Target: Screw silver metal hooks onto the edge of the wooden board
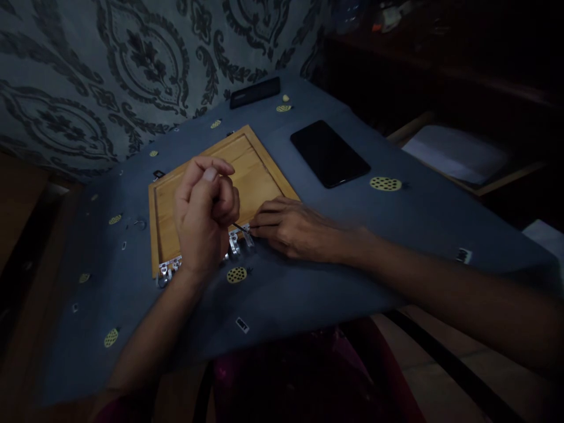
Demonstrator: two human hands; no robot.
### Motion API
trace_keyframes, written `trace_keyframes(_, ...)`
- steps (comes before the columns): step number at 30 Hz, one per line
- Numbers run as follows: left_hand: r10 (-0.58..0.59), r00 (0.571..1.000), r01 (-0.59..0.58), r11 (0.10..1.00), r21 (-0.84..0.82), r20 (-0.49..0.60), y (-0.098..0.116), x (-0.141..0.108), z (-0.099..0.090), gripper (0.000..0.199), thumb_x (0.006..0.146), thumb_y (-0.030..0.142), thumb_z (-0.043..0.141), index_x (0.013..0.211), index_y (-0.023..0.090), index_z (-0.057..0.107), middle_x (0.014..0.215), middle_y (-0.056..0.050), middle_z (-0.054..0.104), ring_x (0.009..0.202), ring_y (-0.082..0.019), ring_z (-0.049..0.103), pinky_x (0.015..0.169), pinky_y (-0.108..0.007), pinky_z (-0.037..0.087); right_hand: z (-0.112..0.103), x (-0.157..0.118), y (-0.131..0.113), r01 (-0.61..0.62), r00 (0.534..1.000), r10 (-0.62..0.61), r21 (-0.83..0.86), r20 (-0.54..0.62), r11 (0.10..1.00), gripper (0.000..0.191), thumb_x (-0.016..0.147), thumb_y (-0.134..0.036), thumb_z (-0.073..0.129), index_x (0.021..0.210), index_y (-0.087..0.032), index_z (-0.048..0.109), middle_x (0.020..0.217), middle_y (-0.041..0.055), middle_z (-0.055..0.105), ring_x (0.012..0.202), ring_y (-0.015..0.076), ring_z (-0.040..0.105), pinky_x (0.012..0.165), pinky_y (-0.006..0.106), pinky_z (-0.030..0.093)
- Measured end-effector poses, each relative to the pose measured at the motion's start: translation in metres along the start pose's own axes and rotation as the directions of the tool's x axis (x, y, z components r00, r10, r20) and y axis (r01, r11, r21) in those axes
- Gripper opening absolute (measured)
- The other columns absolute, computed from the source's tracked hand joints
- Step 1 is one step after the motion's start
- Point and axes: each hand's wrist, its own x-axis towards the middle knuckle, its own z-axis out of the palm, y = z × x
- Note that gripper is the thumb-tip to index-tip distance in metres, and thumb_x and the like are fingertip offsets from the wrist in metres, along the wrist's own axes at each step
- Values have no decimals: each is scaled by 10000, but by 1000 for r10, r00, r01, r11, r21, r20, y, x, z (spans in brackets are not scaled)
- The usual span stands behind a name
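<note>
My left hand (202, 217) is closed above the near side of a framed wooden board (262, 170). From under its fist a thin dark shaft (239, 227), like a screwdriver's, points to the right; any handle is hidden by the hand. Along the board's near edge runs a row of shiny metal clips (235, 244) on a pale strip, partly covered by my left wrist. My right hand (293, 229) lies at the board's near right corner, its fingers bent together around the shaft's tip and the endmost clip. What those fingertips pinch is hidden.
A black phone (330, 154) lies to the right of the board, and a dark phone case (255, 93) is at the back by the patterned curtain (145, 59). The blue tablecloth (352, 258) has pineapple prints. Right of the table is an open drawer (458, 153).
</note>
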Motion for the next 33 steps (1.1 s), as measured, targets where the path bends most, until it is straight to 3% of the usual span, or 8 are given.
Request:
trace_keyframes(8, -29, 991, 27, 999, 22, 130, 1, 5, -11, 116, 906, 243, 635, 799, 198, 634, 467, 106, 218, 388, -57, 138, 398, -183, 220, -2, 1, -3, -8, 1000, 9, -11, 6, 1000, 257, 1020, -140, 500, 1092, -201, 739, 1088, 68, 755, 1045, 239, 593, 933, 411, 467)
trace_keyframes(14, -88, 942, 88, 996, 17, 322, 2, 10, -21, 82, 889, 265, 661, 846, 197, 650, 473, 127, 167, 370, -43, 111, 389, -167, 234, -5, 2, -4, -17, 999, 17, -2, 37, 1000, 279, 1035, -148, 476, 1130, -153, 739, 1106, 89, 758, 1058, 251, 587, 945, 426, 474)
trace_keyframes(17, -102, 930, 100, 995, 25, 353, 2, 12, -22, 103, 866, 289, 691, 841, 195, 658, 468, 127, 170, 371, -43, 118, 391, -174, 235, -6, 2, -4, -26, 999, 26, 3, 42, 1000, 278, 1038, -152, 489, 1144, -141, 746, 1095, 96, 761, 1061, 256, 594, 953, 438, 488)
trace_keyframes(19, -78, 949, 77, 997, 15, 304, 4, 12, -21, 90, 864, 271, 686, 821, 196, 662, 465, 119, 186, 377, -49, 123, 396, -187, 221, -6, 2, -5, -27, 999, 27, 2, 42, 1000, 285, 1034, -144, 492, 1156, -147, 749, 1109, 103, 763, 1077, 260, 604, 963, 453, 497)
trace_keyframes(22, -25, 992, 23, 1000, 21, 122, 10, 12, -18, 112, 889, 234, 650, 778, 218, 641, 473, 97, 200, 393, -69, 131, 402, -218, 188, -4, 1, -4, -14, 1000, 14, -6, 23, 1000, 301, 1049, -161, 470, 1159, -155, 751, 1176, 110, 761, 1106, 264, 616, 968, 457, 501)
trace_keyframes(26, -9, 997, 13, 998, 58, -71, 18, 13, -17, 162, 917, 220, 611, 757, 243, 609, 513, 79, 185, 413, -90, 134, 408, -254, 166, -2, -1, -2, 2, 1000, -2, -22, 8, 1000, 310, 1065, -188, 458, 1184, -132, 739, 1215, 110, 758, 1126, 268, 613, 981, 447, 482)
trace_keyframes(33, -36, 995, 39, 999, 35, -88, 7, 10, -13, 111, 868, 196, 634, 764, 232, 625, 502, 79, 228, 426, -92, 145, 409, -246, 159, -6, 0, -4, -18, 999, 19, -13, 42, 1000, 310, 1061, -171, 457, 1170, -132, 745, 1218, 111, 759, 1121, 266, 612, 982, 443, 475)
